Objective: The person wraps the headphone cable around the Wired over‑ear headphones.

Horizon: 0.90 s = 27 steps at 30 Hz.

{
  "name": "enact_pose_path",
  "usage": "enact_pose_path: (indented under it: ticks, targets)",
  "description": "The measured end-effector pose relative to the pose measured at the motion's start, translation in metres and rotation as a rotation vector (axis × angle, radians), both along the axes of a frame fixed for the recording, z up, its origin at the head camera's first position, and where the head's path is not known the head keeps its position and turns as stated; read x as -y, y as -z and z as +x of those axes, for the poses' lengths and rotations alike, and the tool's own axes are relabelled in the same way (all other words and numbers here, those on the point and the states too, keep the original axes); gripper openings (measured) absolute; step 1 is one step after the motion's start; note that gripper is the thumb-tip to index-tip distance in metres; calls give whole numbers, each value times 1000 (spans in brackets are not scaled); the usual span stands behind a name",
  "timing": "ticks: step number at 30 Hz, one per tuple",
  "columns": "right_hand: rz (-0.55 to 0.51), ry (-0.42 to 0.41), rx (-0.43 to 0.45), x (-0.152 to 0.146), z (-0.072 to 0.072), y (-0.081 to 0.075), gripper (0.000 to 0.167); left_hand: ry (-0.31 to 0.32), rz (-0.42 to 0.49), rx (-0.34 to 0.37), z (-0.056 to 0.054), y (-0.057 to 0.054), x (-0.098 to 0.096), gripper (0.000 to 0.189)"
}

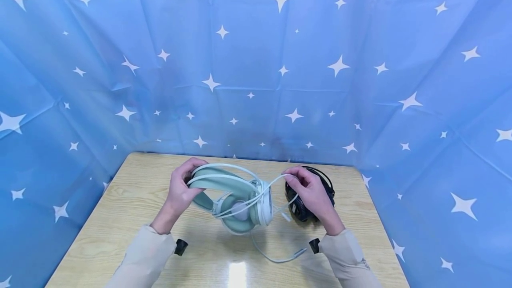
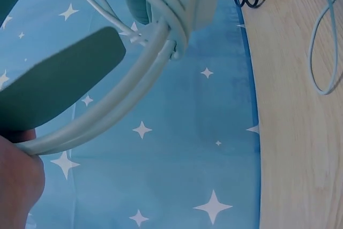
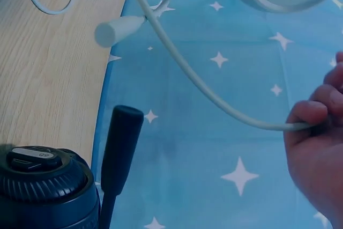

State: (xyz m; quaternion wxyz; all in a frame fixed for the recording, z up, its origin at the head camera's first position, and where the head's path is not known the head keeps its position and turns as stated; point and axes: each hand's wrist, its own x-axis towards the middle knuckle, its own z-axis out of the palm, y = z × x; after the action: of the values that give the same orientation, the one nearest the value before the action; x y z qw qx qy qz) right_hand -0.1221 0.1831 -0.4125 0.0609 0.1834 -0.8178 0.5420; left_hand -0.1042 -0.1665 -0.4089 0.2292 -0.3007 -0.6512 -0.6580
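My left hand (image 1: 182, 186) grips the headband of pale green headphones (image 1: 262, 208), holding them tilted above the table. In the left wrist view its thumb side and fingers close round the padded band (image 2: 64, 79) and the thin outer hoops. My right hand (image 1: 310, 188) pinches the pale cable (image 3: 201, 87) between thumb and fingers, to the right of the ear cups. Loops of this cable wrap across the cups and hoops. Below, its loose end with a plug (image 1: 300, 252) hangs at or on the tabletop; contact is unclear. A pale cylindrical tip (image 3: 118, 30) dangles near the right cup.
Black headphones (image 3: 48, 181) with a black boom microphone (image 3: 123, 143) lie on the wooden table (image 1: 132, 190), just behind and below my right hand. A blue curtain (image 1: 256, 48) with white stars surrounds the table's back and sides.
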Motion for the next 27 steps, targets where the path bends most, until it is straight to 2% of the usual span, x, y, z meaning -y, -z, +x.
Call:
enact_pose_path:
  ticks: [6, 13, 17, 22, 27]
  targets:
    - [15, 57, 64, -1, -2, 6, 11, 15, 38, 18, -3, 4, 6, 36]
    - [48, 31, 75, -2, -2, 14, 12, -66, 63, 27, -3, 6, 11, 35]
    - [82, 68, 74, 0, -4, 15, 18, -88, 42, 2, 0, 4, 14, 35]
    - [146, 138, 79, 5, -6, 13, 23, -58, -12, -15, 2, 2, 15, 36]
    - [200, 171, 67, 10, -7, 8, 22, 26, -44, 16, 1, 3, 20, 38]
